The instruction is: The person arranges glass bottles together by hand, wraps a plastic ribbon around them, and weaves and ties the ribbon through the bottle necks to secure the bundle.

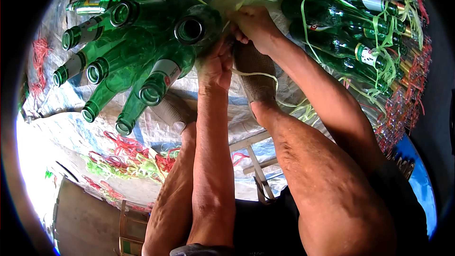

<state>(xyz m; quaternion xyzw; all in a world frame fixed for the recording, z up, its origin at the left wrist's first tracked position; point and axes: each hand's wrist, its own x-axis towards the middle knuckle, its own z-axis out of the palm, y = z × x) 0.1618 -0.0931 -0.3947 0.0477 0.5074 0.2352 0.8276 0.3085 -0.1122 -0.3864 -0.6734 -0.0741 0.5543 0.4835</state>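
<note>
The step in hand looks like tying: the twine (251, 74) appears to be worked around a cluster of green bottles (137, 45) at the far left. The right hand (256, 24) is bent at the wrist, its fingers drawn into a narrow pinch that seems to hold a strand, just right of the bottle (210, 19) whose mouth faces up at the camera. The left hand (215, 65) is curled and nearly closed just below that bottle, close to the right fingers. A loose strand leaves its side and arcs over the right shoe (253, 71). Whether the left hand grips this strand or steadies the glass, I cannot tell.

The cluster leans on a pale sheet (76, 132) on the floor, most mouths pointing left and near. How far the twine encircles it is hidden by the hands and the glass. At the far right, more bottles (327, 19) lie with their necks to the right and green ties (388, 38) about them. Red scraps (125, 149) lie on the near left.

As I judge it, the next move calls for even tension on the strand, with one hand bracing the bottles while the other draws it snug. The bottles are smooth and fan outward, so a slack loop could slip.
</note>
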